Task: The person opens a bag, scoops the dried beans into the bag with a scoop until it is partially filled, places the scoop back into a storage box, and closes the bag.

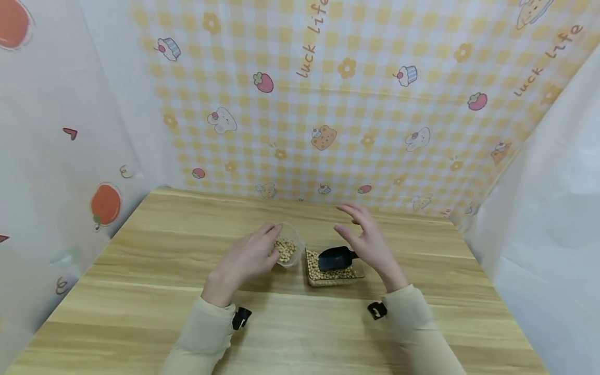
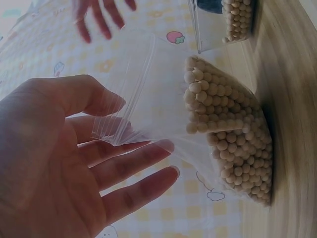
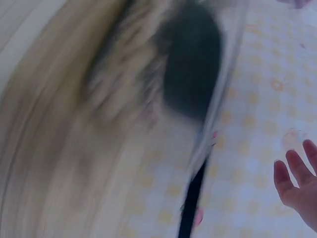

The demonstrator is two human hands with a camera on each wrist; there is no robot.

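My left hand (image 1: 246, 255) pinches the top edge of a clear zip bag (image 1: 300, 245) between thumb and index finger. Pale round beans (image 2: 230, 144) fill the bag's lower part, and it stands on the table. Just right of it, a clear rectangular box (image 1: 335, 282) holds more of these beans. A black scoop (image 1: 334, 260) lies on the beans in the box, its handle over the right end. Above that end hovers my right hand (image 1: 367, 242), fingers spread and apart from the scoop. The right wrist view is blurred; the hand (image 3: 302, 191) there holds nothing.
The wooden table (image 1: 140, 276) carries the bag and box near its middle. Behind it hangs a yellow checked cloth (image 1: 290, 114) with printed figures, and pale sheets (image 1: 553, 234) close off both sides. Each wrist wears a small black device (image 1: 241, 318).
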